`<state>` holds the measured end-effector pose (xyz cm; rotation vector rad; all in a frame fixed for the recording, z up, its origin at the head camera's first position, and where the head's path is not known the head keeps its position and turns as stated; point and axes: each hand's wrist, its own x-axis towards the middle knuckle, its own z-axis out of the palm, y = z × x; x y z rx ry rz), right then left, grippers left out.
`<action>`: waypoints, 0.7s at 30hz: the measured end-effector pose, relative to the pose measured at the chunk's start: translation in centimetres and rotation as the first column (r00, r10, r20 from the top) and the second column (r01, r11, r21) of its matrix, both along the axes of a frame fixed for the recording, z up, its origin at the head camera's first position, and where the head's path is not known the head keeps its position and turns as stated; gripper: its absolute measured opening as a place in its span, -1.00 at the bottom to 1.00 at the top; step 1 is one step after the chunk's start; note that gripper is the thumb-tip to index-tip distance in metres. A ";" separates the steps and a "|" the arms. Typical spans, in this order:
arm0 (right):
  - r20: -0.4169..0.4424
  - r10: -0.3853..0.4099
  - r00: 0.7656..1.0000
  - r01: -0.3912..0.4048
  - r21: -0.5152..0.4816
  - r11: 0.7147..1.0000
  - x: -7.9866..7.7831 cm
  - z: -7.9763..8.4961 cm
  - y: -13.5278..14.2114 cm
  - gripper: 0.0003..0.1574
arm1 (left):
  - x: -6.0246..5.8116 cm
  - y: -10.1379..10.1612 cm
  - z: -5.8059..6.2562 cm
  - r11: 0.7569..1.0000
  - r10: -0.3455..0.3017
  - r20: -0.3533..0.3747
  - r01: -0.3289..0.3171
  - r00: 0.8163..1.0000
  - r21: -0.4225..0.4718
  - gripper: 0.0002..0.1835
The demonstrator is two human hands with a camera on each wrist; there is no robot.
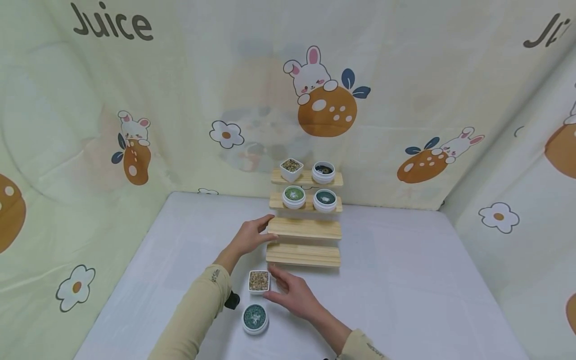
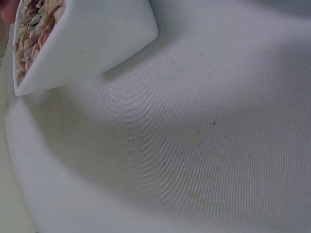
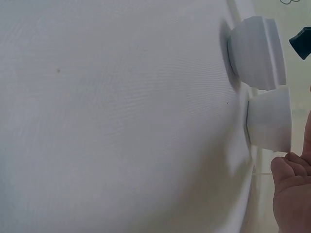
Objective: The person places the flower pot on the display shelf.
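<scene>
A tiered wooden stand (image 1: 305,228) stands against the back curtain, with four narrow steps. At its left edge is my left hand (image 1: 249,237), thumb and fingers spread beside the third step from the top; whether they press on the wood is unclear. My right hand (image 1: 297,296) reaches to the right side of a square white pot (image 1: 259,282) of small tan pebbles, thumb and forefinger apart at its edge. In the right wrist view, fingertips (image 3: 282,167) lie close to that pot (image 3: 269,120). Nearer me sits a round white pot (image 1: 255,319) with a dark green top.
On the top step are a square pebble pot (image 1: 291,170) and a round dark-topped pot (image 1: 323,172). Below them stand a light green-topped pot (image 1: 294,197) and a dark green-topped pot (image 1: 325,200). White cloth (image 1: 396,270) covers the table; printed curtains (image 1: 202,90) enclose it.
</scene>
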<state>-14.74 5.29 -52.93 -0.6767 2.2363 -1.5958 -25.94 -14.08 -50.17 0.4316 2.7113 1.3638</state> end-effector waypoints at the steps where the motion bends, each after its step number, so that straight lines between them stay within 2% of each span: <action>1: -0.006 -0.004 1.000 0.004 0.005 1.000 -0.1 -0.2 -0.1 -0.16 | 0.0 0.0 0.0 1.000 0.001 0.000 -0.001 1.000 0.001 -0.22; 6: -0.016 -0.012 1.000 0.013 0.038 0.999 -0.4 -1.3 -0.4 -0.12 | 0.1 -0.1 -0.1 1.000 0.003 0.006 -0.003 1.000 0.001 -0.22; 10: 0.011 -0.031 0.999 0.031 0.038 0.999 -0.5 -2.1 -0.7 -0.09 | 0.1 -0.1 -0.2 1.000 0.003 0.012 -0.003 1.000 0.004 -0.21; 21: 0.064 -0.053 0.997 0.056 -0.049 0.997 -0.5 -3.1 -1.2 -0.07 | 0.0 -0.2 -0.2 1.000 -0.006 0.013 0.006 1.000 0.025 -0.22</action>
